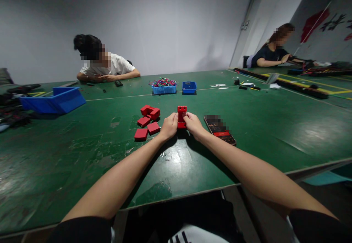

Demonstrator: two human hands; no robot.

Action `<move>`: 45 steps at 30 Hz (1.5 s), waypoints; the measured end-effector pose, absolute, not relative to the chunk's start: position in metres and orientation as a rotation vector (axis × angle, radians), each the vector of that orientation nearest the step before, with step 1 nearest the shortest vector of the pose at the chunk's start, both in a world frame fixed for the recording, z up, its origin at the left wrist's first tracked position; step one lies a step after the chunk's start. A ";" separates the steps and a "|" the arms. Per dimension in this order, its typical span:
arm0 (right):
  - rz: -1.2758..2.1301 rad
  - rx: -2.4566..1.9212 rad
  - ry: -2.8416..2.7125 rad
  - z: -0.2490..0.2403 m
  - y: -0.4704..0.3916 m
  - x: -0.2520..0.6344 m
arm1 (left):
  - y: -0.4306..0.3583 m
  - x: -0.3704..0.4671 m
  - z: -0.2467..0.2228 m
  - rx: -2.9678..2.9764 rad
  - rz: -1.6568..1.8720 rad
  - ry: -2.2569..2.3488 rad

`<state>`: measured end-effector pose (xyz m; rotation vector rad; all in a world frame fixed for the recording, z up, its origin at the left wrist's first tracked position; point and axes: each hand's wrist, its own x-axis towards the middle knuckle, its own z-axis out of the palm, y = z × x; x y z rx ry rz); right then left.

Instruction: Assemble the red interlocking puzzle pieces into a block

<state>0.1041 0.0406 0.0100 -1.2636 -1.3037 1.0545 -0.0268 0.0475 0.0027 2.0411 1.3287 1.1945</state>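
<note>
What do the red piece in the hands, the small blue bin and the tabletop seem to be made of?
Red piece: probably rigid plastic, smooth-looking, judging by its even colour and crisp edges. Small blue bin: likely moulded plastic, given its uniform blue and thin rim. Tabletop: perhaps a rubber or vinyl covering, semi-glossy; light glares off the green surface.

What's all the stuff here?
Table: one, green, middle
Red part: one, red, between hands
Red blocks: at least four, red, left of hands
Phone: one, dark, right of hands
Big bin: one, blue, left side
Wire-filled bin: one, blue, far side
Wires: many, mixed colours, inside it
Small bin: one, blue, right of wires
People: two, white and dark tops, far side
Wall: one, pale, behind
Clutter: lots, mostly dark, both sides
Left hand: one, bare, holding red part
Right hand: one, bare, holding red part
Sleeves: two, black, bottom
</note>
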 end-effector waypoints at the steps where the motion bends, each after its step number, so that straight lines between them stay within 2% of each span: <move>1: 1.061 -1.264 -1.301 0.010 0.041 0.104 | 0.047 -0.027 0.003 2.041 1.194 1.333; 25: 1.050 -1.254 -1.258 0.009 0.042 0.104 | 0.050 -0.028 0.002 2.072 1.181 1.314; 34: 1.255 -1.088 -1.053 0.022 0.034 0.099 | 0.045 -0.027 0.004 2.043 1.263 1.295; 45: 1.640 -0.901 -0.493 0.051 0.028 0.103 | 0.031 -0.023 0.009 2.034 1.285 1.077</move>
